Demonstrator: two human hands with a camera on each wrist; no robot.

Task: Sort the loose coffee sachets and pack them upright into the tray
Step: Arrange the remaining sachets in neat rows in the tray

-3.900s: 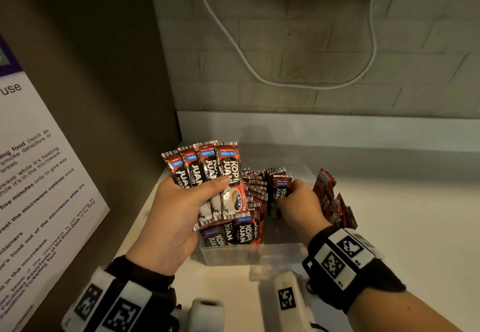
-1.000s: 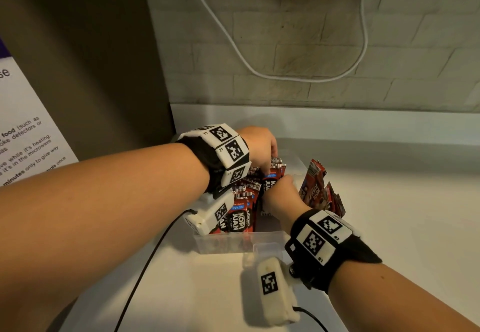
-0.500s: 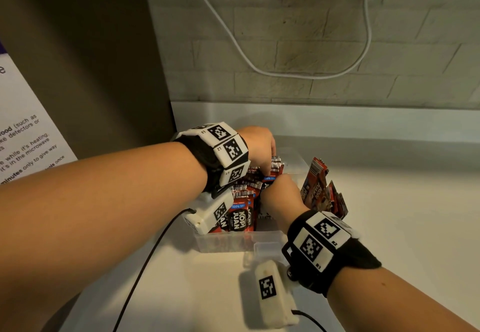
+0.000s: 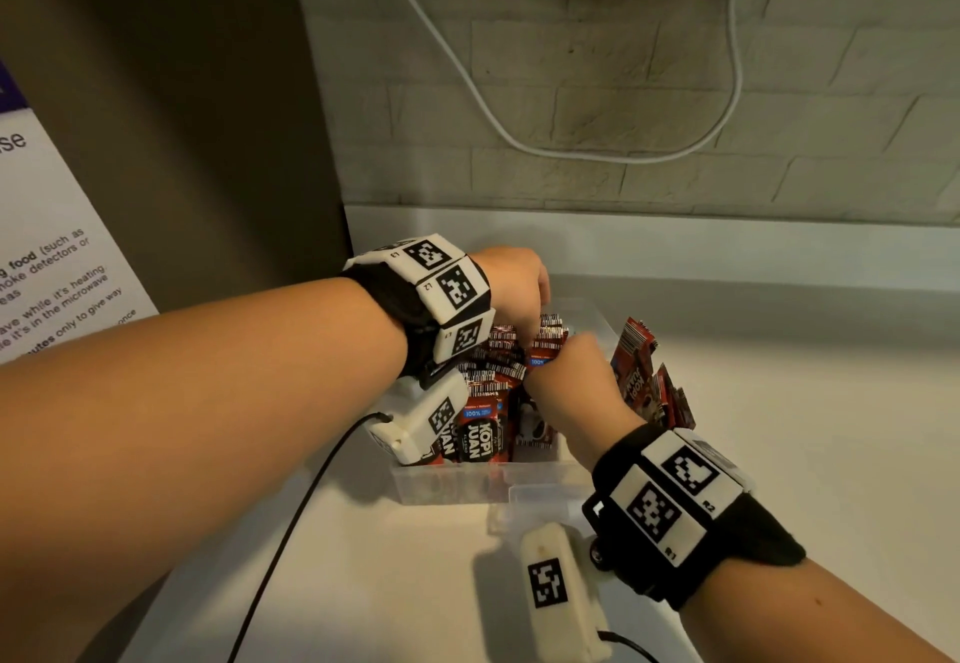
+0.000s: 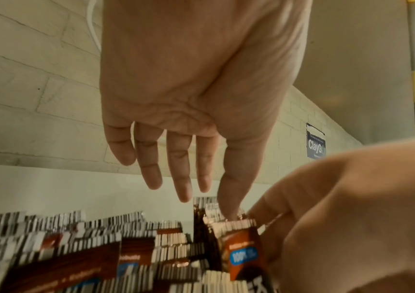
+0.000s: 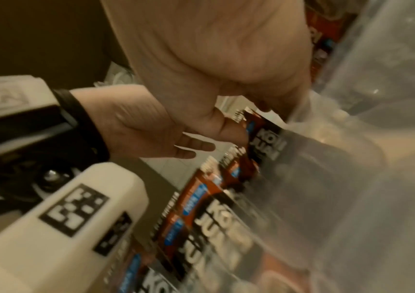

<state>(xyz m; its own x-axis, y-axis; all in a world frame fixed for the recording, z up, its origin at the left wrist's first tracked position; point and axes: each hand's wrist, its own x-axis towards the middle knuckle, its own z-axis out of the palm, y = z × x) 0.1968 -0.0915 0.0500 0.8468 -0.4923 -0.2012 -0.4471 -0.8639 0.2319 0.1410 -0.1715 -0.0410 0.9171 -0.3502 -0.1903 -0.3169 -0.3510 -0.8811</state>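
Notice (image 4: 47, 226): far left of the tray, on the side wall.

Left hand (image 4: 511, 283): over the tray's far end, fingers straight and spread, thumb tip touching the sachet tops, likely steadying the row.

Tray (image 4: 452, 486): clear plastic, on the counter, packed with upright sachets (image 4: 480, 436), labels facing the near wall.

Right hand (image 4: 576, 382): at the tray's middle, fingers curled, pinching one sachet (image 5: 245, 251) by its top, apparently to slot it upright.

Loose sachets (image 4: 641, 376): just right of the tray, leaning, unsorted.

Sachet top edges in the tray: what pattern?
Black-and-white barcode-like stripes along the sachet top edges; clearest in the left wrist view.
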